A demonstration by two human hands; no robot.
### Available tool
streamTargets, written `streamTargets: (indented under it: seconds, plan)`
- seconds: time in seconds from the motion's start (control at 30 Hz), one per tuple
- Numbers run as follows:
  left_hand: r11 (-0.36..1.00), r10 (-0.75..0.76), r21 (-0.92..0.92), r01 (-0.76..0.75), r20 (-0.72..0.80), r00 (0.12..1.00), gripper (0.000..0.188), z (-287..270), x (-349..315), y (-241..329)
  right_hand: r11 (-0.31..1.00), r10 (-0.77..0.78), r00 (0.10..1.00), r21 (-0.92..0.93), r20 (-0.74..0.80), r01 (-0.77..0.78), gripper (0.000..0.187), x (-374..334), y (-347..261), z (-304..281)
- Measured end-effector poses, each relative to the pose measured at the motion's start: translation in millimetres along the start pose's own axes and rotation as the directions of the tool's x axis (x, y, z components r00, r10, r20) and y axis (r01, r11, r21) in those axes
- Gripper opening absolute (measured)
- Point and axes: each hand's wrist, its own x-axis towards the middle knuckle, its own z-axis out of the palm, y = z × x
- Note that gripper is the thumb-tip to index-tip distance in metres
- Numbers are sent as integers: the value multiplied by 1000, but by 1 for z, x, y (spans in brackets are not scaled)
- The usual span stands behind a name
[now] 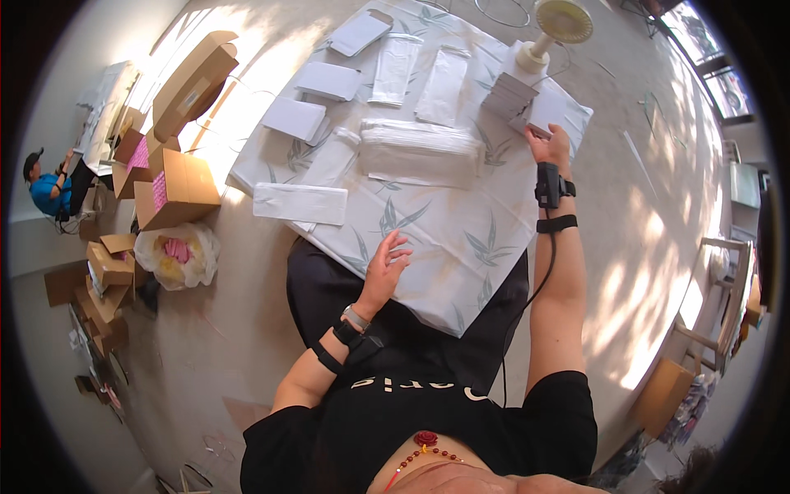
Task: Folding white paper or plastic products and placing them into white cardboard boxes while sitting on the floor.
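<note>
My right hand [550,145] is at the far right of the table, its fingers closed on the near edge of a white card [548,110]. Beside that card stands a row of upright white cards [509,95]. My left hand [387,265] hangs over the near part of the table, empty, its fingers apart. A thick pile of clear plastic sleeves [421,151] lies mid-table. Two more sleeve bundles, one [396,69] left of the other [443,84], lie beyond it. A flat white packet [299,203] rests at the left edge, near another sleeve bundle [332,160].
Stacks of white cards [327,81] line the table's far left side. A small fan [563,23] stands at the far right corner. Open cardboard boxes [183,191] and a plastic bag [176,256] sit on the floor at left. Another person [51,186] works farther left.
</note>
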Motion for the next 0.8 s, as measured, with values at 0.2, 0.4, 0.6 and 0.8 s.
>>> streamTargets:
  seconds: [0.2, 0.4, 0.6, 0.8]
  plan:
    - [841, 246, 534, -86, -237, 940, 53, -65, 6, 13, 990, 48, 998, -134, 39, -42, 44, 34, 1, -32]
    - [458, 697, 824, 335, -566, 440, 69, -263, 84, -4, 706, -45, 874, -603, 484, 371, 37, 4, 16, -133]
    - [832, 80, 435, 346, -709, 700, 65, -361, 107, -7, 802, -30, 981, -582, 191, 138, 60, -166, 57, -166]
    - [674, 290, 663, 324, -642, 710, 35, -344, 110, 8, 754, -64, 997, -653, 45, 78, 71, -270, 57, -194]
